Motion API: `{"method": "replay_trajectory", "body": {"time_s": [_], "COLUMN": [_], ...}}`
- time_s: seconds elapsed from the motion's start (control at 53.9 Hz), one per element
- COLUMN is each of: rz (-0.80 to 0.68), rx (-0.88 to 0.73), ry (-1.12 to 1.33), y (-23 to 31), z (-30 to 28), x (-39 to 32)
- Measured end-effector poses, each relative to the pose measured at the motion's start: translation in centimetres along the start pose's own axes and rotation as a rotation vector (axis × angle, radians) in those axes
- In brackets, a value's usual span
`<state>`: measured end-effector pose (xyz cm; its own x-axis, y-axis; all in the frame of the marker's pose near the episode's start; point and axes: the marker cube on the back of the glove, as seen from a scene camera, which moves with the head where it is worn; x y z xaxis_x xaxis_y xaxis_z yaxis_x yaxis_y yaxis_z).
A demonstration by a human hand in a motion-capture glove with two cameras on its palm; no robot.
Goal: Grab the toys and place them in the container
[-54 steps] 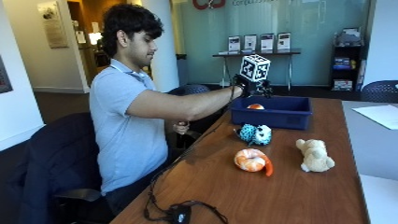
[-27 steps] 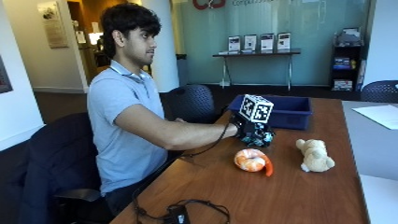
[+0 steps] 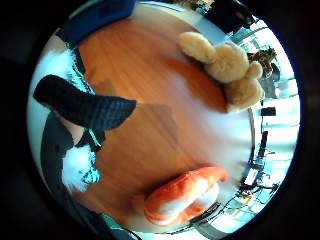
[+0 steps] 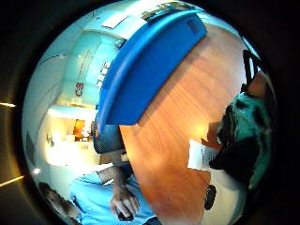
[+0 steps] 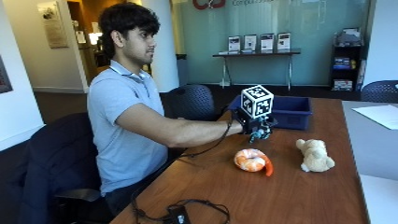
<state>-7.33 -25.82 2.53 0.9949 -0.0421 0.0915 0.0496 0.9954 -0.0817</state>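
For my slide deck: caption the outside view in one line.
Gloved right hand grips a black-and-teal plush toy beside the blue container.

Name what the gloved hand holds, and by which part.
The gloved right hand grips the teal plush toy from above; which part cannot be told.

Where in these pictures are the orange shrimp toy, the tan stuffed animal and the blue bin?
orange shrimp toy (image 5: 252, 160): outside view, middle of its striped body.
tan stuffed animal (image 5: 314, 156): outside view, its belly.
blue bin (image 5: 290, 116): outside view, the near side wall.
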Motion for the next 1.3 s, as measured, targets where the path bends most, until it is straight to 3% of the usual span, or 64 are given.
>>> {"method": "replay_trajectory", "body": {"time_s": [0.353,0.612,0.705,0.798,1.095,1.299], "rz": [-0.057,-0.104,-0.061,-0.029,0.000,0.041], "rx": [0.102,0.078,-0.033,-0.165,-0.207,-0.228], "ry": [-0.021,-0.020,-0.051,-0.048,0.024,0.093], "y": [-9.2,-15.9,-16.8,-16.7,-12.9,-4.9], "z": [-10.0,-10.6,-9.5,-8.2,-8.9,-11.5], "x": [-6.7,-12.5,-13.3,-13.3,-9.2,-2.8]}}
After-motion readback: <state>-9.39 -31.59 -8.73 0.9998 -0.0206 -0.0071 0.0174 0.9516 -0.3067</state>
